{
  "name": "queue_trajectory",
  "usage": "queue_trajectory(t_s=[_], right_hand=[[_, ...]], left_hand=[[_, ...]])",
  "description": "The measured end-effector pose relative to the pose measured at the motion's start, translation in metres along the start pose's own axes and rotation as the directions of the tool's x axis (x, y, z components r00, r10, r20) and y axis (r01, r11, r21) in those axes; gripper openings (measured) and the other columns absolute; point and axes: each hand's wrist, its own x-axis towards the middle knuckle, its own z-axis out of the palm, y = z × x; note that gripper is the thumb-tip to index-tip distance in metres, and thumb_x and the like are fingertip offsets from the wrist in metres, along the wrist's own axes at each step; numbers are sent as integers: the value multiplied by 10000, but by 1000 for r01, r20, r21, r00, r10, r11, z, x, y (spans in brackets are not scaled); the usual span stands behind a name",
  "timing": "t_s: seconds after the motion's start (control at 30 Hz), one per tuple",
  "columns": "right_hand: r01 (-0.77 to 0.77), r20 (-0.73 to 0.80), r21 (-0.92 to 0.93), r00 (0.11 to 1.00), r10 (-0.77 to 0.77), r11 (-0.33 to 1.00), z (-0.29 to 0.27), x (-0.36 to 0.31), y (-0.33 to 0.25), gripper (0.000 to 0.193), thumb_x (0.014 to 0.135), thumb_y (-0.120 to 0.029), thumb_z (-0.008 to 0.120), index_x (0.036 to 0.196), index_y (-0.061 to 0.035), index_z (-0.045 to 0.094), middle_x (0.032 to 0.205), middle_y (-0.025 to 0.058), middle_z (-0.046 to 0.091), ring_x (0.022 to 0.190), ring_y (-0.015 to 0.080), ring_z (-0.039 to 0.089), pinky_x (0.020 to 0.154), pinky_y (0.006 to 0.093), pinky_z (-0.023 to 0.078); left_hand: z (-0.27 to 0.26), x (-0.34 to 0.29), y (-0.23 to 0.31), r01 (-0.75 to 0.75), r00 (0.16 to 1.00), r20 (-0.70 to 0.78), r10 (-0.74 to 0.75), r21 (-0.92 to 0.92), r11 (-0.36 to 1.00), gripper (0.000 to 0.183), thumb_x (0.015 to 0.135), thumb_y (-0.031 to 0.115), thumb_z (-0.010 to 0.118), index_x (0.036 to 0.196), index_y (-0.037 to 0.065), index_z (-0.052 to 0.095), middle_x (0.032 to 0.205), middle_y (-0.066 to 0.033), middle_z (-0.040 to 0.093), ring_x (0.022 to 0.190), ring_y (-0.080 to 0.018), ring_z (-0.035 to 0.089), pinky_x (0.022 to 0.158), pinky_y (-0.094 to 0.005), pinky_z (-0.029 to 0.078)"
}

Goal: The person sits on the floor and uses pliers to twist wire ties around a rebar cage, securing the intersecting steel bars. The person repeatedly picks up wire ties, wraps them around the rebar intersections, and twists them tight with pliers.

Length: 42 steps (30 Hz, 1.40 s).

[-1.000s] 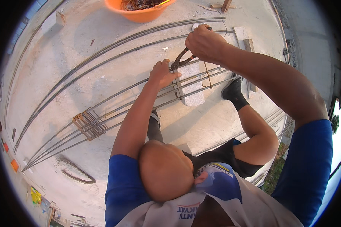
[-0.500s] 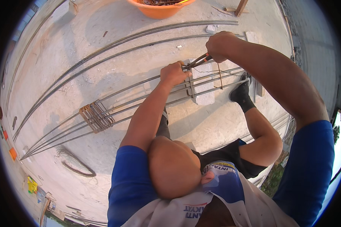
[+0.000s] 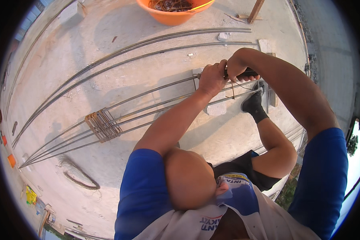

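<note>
My right hand is closed round the dark handles of a pair of pincers, whose jaws are hidden behind my fingers. Right beside it, my left hand is closed over the top bar of a rebar frame; what its fingers grip is hidden. The frame is made of several long steel bars running to the far left. A rusty stirrup hangs on the bars just right of my left hand, and a thin wire curves out near it. Under the bars lies a pale block.
A bundle of rusty stirrups sits on the bars at left. Loose rebars lie beyond, near an orange basin of metal pieces. A wire coil lies on the concrete. My shoe is close to the bar ends.
Both hands have come together. My left hand has moved right along the top bar; the pincers, earlier with their jaws by my left hand, have swung down and right, their handles pointing right.
</note>
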Motion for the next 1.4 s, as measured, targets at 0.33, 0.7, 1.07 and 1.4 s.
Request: queue_trajectory(t_s=[0.33,0.7,1.07,1.4], right_hand=[[-433,-697,-696,219,-683,572,70,4,35,501,784,-324,753,1164,-22,632,962,69,692,929,266,660,945,400,460],[-139,-569,-551,784,-248,823,14,-13,-24,192,777,-182,738,962,-139,765,873,83,724,895,230,706,707,362,572],[71,-420,-512,849,-321,856,6,-18,-8,324,758,-262,785,942,-3,721,865,161,723,824,307,707,784,435,551],[-228,-707,-639,551,-444,735,33,-3,-1,170,753,-191,728,895,-99,746,839,72,711,903,230,689,689,382,538]], left_hand=[[-10,31,-6,169,979,152,-135,-241,956,403,716,229,714,1075,92,595,851,-153,706,855,-363,684,772,-431,536],[-6,-6,-2,-34,976,-216,14,-91,995,419,716,160,777,1060,61,560,990,-122,611,1005,-339,582,916,-457,434],[-15,31,-5,71,992,119,-45,-226,971,278,748,249,755,929,47,694,855,-133,708,803,-282,675,739,-381,515],[-35,23,-7,183,972,218,-88,-468,865,453,741,151,745,1157,62,590,1111,-126,636,1024,-273,610,868,-370,491]])
